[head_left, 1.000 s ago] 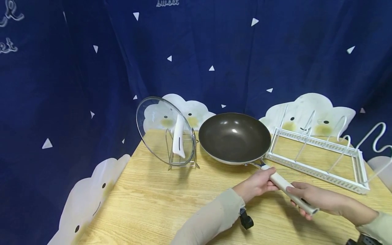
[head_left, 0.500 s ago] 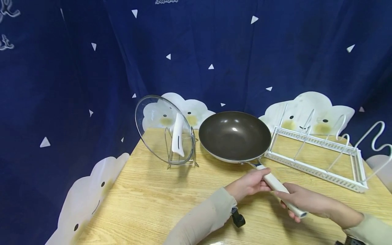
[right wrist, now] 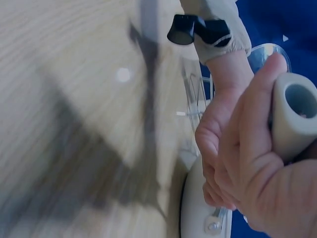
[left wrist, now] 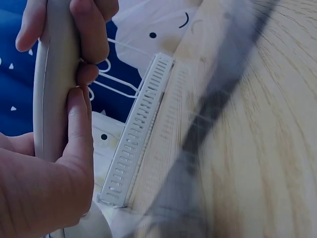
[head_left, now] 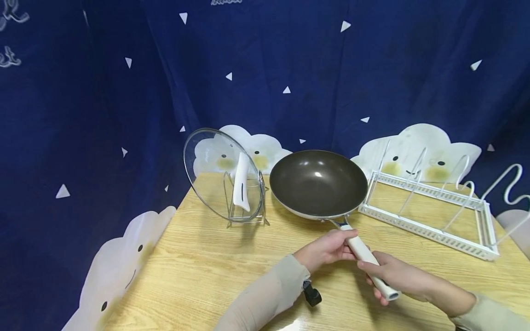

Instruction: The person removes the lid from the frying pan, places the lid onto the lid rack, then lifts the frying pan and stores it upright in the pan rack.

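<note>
A wok [head_left: 319, 184] with a dark inside, a pale outside and a long cream handle [head_left: 359, 248] stands at the middle of the view. My left hand [head_left: 329, 248] grips the handle near the pan, with the thumb along its top. Farther down, my right hand [head_left: 399, 274] holds the same handle near its hollow end. Both hands show around the handle [left wrist: 52, 84] in the left wrist view. From the right wrist, the handle's open end [right wrist: 299, 101] shows beside my right hand [right wrist: 262, 163], and the wok's pale side [right wrist: 195, 203] lies below.
To the left, a glass lid [head_left: 207, 184] with a white handle leans in a small wire stand [head_left: 248, 221]. A white rack [head_left: 428, 234] with upright wire dividers stands at the right, close to the wok. Behind the wooden table [head_left: 198, 276] hangs a dark blue curtain [head_left: 265, 69].
The handle's free end has swung left, and both hands have moved left with it. The wok's bowl stays in nearly the same place. Lid and rack have not moved.
</note>
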A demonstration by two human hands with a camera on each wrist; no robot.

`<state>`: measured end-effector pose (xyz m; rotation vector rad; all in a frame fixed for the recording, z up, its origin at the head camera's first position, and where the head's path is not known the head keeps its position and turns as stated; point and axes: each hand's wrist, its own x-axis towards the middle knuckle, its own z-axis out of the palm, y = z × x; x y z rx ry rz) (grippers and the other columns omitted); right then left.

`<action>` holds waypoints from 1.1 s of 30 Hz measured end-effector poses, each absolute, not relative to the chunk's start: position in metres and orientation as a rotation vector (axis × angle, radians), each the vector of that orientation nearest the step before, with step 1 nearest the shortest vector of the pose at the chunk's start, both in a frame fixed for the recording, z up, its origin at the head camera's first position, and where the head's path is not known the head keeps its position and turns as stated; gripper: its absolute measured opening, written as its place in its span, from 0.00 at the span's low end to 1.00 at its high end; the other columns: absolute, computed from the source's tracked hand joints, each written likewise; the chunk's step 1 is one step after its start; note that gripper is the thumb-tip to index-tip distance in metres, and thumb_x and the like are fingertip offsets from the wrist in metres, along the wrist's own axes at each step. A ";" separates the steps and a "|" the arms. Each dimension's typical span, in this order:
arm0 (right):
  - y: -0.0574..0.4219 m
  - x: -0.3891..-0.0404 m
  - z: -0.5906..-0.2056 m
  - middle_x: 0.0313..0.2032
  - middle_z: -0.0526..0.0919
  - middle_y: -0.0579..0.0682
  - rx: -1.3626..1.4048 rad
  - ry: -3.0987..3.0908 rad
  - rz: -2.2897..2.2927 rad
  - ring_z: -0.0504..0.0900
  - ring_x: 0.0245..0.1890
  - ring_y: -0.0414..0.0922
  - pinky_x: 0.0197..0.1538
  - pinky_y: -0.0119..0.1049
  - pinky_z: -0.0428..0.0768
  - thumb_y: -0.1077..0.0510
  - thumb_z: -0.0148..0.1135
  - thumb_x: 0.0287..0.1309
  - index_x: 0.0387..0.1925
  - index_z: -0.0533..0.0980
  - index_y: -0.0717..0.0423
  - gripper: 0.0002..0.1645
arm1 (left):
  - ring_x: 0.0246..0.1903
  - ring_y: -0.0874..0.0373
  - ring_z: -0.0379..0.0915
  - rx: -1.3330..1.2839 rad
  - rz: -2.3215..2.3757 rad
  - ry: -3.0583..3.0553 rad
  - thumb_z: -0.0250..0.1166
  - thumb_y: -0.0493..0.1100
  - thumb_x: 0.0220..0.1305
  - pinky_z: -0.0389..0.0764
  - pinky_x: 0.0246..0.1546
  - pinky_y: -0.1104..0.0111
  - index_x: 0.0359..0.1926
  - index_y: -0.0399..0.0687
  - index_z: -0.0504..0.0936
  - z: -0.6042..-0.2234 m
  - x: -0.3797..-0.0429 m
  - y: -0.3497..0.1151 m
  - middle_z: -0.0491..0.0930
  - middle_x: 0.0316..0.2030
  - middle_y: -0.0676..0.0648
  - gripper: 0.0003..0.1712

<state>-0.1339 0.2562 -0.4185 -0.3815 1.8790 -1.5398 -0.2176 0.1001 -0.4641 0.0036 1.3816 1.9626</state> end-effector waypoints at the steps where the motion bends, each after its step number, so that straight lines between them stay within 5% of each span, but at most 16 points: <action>1: 0.254 -0.133 -0.419 0.28 0.74 0.55 -0.384 1.870 -1.548 0.79 0.19 0.43 0.22 0.35 0.79 0.53 0.42 0.72 0.41 0.60 0.69 0.19 | 0.51 0.36 0.73 0.004 1.966 1.376 0.52 0.42 0.70 0.74 0.51 0.51 0.54 0.24 0.69 -0.465 -0.218 0.098 0.76 0.45 0.25 0.23; 8: 0.241 -0.131 -0.419 0.27 0.74 0.53 -0.343 1.843 -1.610 0.77 0.19 0.41 0.23 0.34 0.79 0.51 0.44 0.72 0.40 0.61 0.68 0.20 | 0.51 0.39 0.73 0.036 2.001 1.342 0.52 0.41 0.70 0.75 0.50 0.55 0.54 0.26 0.69 -0.467 -0.219 0.089 0.76 0.46 0.26 0.21; 17: 0.226 -0.126 -0.421 0.28 0.73 0.52 -0.287 1.748 -1.690 0.77 0.22 0.41 0.26 0.36 0.80 0.51 0.44 0.72 0.45 0.56 0.70 0.22 | 0.53 0.38 0.71 0.078 2.034 1.252 0.51 0.40 0.71 0.74 0.52 0.56 0.38 0.41 0.71 -0.470 -0.217 0.078 0.73 0.50 0.25 0.07; 26: 0.208 -0.123 -0.425 0.29 0.74 0.51 -0.232 1.657 -1.739 0.79 0.24 0.42 0.31 0.38 0.81 0.50 0.47 0.70 0.48 0.51 0.70 0.26 | 0.54 0.39 0.70 0.083 2.035 1.212 0.50 0.38 0.70 0.73 0.53 0.57 0.38 0.42 0.68 -0.472 -0.217 0.065 0.72 0.51 0.25 0.04; 33: 0.193 -0.122 -0.428 0.29 0.75 0.52 -0.244 1.589 -1.784 0.80 0.26 0.43 0.34 0.38 0.82 0.53 0.49 0.69 0.47 0.54 0.69 0.23 | 0.39 0.51 0.81 0.100 1.991 1.218 0.52 0.38 0.68 0.73 0.52 0.58 0.36 0.41 0.72 -0.470 -0.219 0.053 0.82 0.36 0.36 0.05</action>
